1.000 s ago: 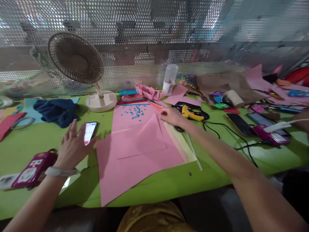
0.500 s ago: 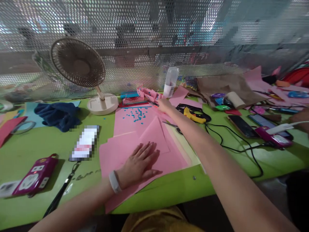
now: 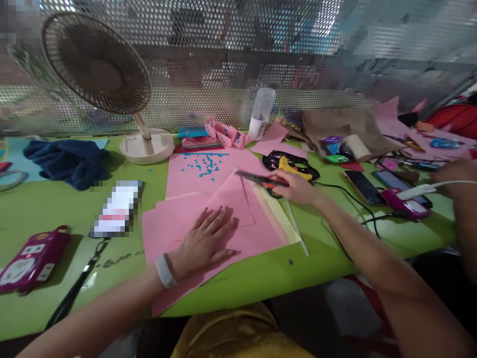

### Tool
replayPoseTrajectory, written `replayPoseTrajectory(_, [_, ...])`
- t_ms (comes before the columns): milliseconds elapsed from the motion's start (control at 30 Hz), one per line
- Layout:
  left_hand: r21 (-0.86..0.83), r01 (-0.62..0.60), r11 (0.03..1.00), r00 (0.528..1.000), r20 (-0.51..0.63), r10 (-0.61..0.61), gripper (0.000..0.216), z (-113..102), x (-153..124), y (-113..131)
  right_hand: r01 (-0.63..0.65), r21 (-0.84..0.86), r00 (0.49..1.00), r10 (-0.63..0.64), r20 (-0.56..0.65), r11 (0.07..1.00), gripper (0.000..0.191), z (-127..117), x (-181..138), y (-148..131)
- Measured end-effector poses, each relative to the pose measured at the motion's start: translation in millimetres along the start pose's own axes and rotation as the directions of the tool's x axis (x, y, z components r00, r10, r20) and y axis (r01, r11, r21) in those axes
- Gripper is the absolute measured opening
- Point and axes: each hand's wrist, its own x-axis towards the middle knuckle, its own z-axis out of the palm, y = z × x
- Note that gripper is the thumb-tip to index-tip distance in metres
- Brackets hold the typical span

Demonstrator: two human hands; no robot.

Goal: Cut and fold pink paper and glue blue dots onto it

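My left hand [image 3: 204,241] lies flat with fingers spread on overlapping pink paper sheets [image 3: 261,236] near the table's front edge. Above the right side of those sheets, my right hand [image 3: 296,188] is closed around dark scissors [image 3: 255,178] with red-orange in the handles. Their blades point left and look shut; motion blurs them a little. A folded edge of pink paper [image 3: 227,191] rises between the two hands. Small blue paper pieces [image 3: 204,168] are scattered on the pink sheet behind. Pale yellow paper [image 3: 270,201] shows under the stack's right side.
A yellow glue gun [image 3: 294,168] lies on a black holder behind my right hand, its cord running right. Further back stand a fan [image 3: 147,148], a clear bottle [image 3: 261,117] and a folded pink paper piece [image 3: 227,134]. Phones and another person's arm [image 3: 458,199] are at right.
My right hand has drawn back from the folded pink piece at the rear and now holds the scissors. My left hand stays flat on the paper. The view has shifted slightly.
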Motion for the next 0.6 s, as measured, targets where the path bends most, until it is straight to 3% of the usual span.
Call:
replayPoseTrajectory(100, [-0.006,0.004,1.000,1.000,-0.007,-0.004,0.071,-2,1,0,0.070,-0.062,0.994,-0.064,0.086,0.996,0.042,13,-18,9])
replayPoseTrajectory(267, [0.008,0.019,1.000,1.000,-0.017,-0.019,0.071,-1,-1,1,0.067,-0.308,0.998,-0.061,0.029,0.949,0.042,22,-26,24])
replayPoseTrajectory(433, [0.037,0.140,0.989,0.988,-0.067,-0.137,0.078,7,-6,0,0.127,-0.458,0.986,-0.163,-0.039,0.880,0.040,26,-30,29])
replayPoseTrajectory(600, [0.022,0.155,0.988,0.988,-0.016,-0.155,0.077,12,-9,-1,0.140,-0.570,0.974,-0.215,-0.066,0.810,0.039,32,-33,34])
